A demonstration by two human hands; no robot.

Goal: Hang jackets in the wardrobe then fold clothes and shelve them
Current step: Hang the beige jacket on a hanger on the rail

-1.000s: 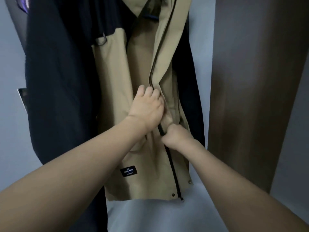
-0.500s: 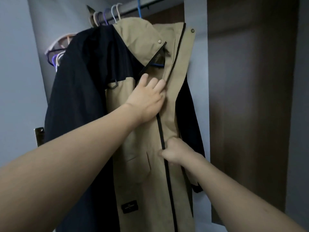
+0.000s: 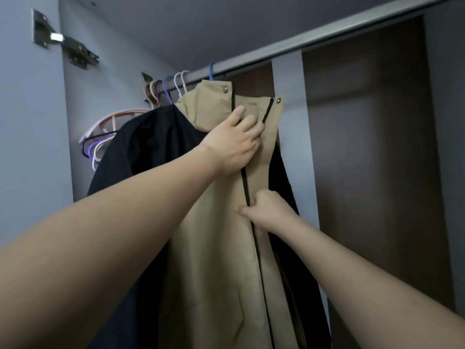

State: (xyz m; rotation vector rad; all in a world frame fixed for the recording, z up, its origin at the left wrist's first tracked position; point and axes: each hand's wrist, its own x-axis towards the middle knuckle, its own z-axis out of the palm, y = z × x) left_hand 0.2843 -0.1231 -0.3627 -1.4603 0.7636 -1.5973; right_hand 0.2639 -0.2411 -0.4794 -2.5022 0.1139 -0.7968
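Note:
A tan and black jacket [image 3: 216, 248] hangs from a blue hanger [image 3: 210, 69] on the metal wardrobe rail [image 3: 327, 39]. Its black zip runs closed up the front to the collar. My left hand [image 3: 232, 144] lies high on the jacket's chest just under the collar, fingers fairly straight against the cloth, near the top of the zip. My right hand [image 3: 268, 212] is lower, fingers curled, pinching the jacket's front edge beside the zip. The zip pull itself is hidden under my left hand.
Several empty hangers [image 3: 166, 89], pink, purple and white, hang on the rail to the left, more drooping [image 3: 100, 139] beside the black sleeve. A door hinge [image 3: 65, 44] sits on the left panel. The brown wardrobe back [image 3: 372, 147] lies to the right.
My left hand has travelled up the zip from mid-chest to the collar, closing the front. My right hand stayed holding the jacket below. My view has tilted up to the rail.

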